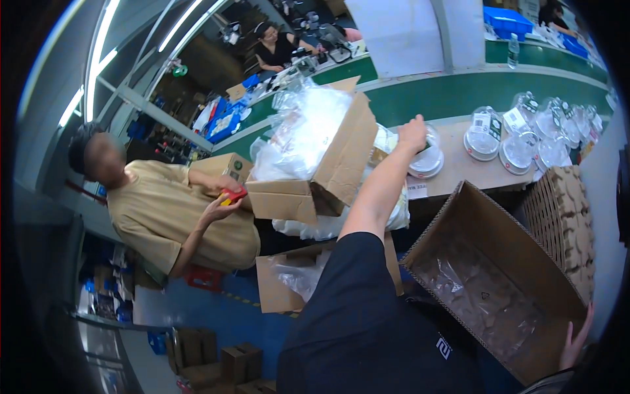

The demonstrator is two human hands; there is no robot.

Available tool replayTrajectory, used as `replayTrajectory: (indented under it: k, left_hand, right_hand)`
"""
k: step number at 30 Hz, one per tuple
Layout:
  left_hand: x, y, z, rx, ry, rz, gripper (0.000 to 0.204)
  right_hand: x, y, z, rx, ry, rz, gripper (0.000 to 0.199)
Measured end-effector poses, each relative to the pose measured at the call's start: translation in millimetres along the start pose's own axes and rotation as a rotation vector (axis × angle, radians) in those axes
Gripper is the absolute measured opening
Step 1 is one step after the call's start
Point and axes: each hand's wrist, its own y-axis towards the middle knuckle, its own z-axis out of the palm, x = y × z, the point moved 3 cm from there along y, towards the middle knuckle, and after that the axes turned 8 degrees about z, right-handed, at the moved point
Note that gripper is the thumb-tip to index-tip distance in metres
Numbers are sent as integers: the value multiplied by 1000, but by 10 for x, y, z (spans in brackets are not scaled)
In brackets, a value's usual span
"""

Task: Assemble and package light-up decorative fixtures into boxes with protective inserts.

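Note:
My left hand (413,133) reaches far forward over the tan table (459,172) and closes on the top of a round clear plastic container (428,159) with a white base. My right hand (576,341) lies low at the right, fingers spread flat against the near rim of a large open cardboard box (459,210). That box is lined with a clear plastic bag (482,299) and stands between my two arms.
Several more round clear containers (518,148) line the table to the right. A tilted cardboard box (341,164) stuffed with plastic bags stands left of my arm. A person in a tan shirt (170,213) holds a small red thing (233,194). Cardboard dividers (561,210) are stacked at right, with a green conveyor (459,92) behind.

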Motion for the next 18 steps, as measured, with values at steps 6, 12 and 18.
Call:
replayTrajectory:
  k: [6, 12, 18]
  left_hand:
    - [-390, -114, -874, -287, -237, 55, 35]
    - [-1045, -549, -2015, -558, -622, 343, 32]
    - [-1508, -1040, -2510, -617, -1223, 531, 26]
  right_hand:
    - [16, 438, 84, 44, 22, -102, 61]
    - [483, 493, -129, 75, 60, -138, 57]
    - [1622, 450, -467, 15, 297, -279, 65]
